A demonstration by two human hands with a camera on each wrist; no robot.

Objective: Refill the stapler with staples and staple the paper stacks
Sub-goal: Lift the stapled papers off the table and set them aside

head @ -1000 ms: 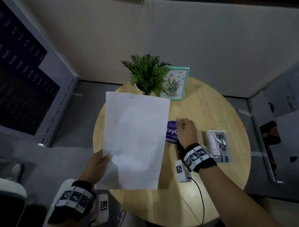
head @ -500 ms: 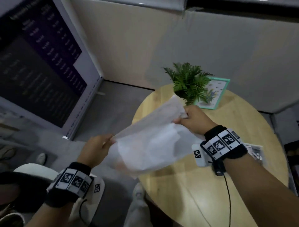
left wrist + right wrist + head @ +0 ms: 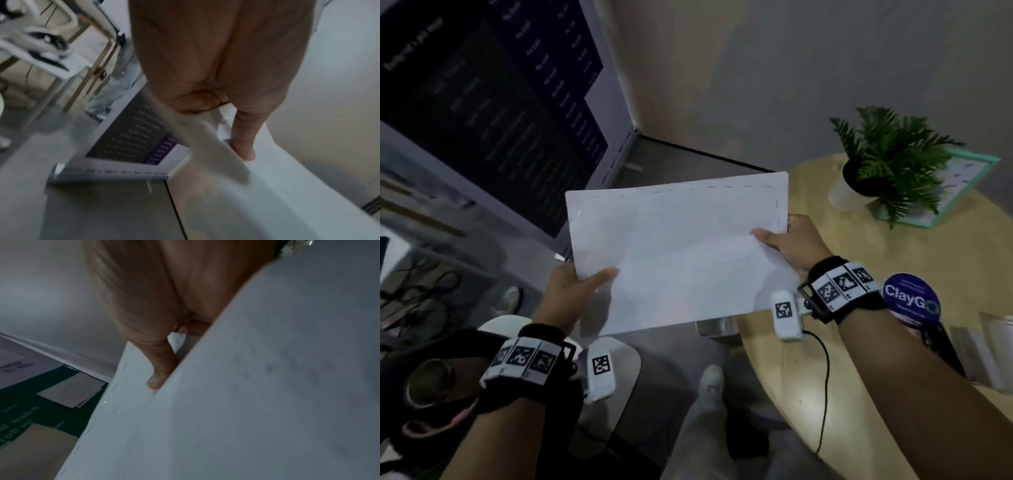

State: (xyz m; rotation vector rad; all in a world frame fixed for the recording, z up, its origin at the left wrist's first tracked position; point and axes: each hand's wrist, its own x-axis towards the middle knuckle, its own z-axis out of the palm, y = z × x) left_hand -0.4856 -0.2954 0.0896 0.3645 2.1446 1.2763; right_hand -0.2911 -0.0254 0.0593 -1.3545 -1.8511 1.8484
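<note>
A white paper stack (image 3: 681,260) hangs in the air off the left edge of the round wooden table (image 3: 791,377), turned landscape. Staples run along its far edge and its right edge. My left hand (image 3: 585,284) pinches its near left corner, thumb on top. My right hand (image 3: 774,240) pinches the right edge the same way. The left wrist view shows the left hand's thumb (image 3: 242,146) pressed on the paper (image 3: 287,194). In the right wrist view the right hand's thumb (image 3: 160,369) lies on the paper (image 3: 246,402). A black elongated object (image 3: 941,346), perhaps the stapler, lies on the table behind my right wrist.
A potted plant (image 3: 887,161) and a teal picture frame (image 3: 969,185) stand at the table's far side. A purple round sticker (image 3: 911,301) and a clear box (image 3: 989,349) lie at the right. A dark display board (image 3: 482,113) stands left; a white seat (image 3: 626,370) and my shoe (image 3: 710,380) are below.
My right hand left the table and took the paper's right edge. The sheet swung from upright over the table to flat and landscape off its left side. My view turned left.
</note>
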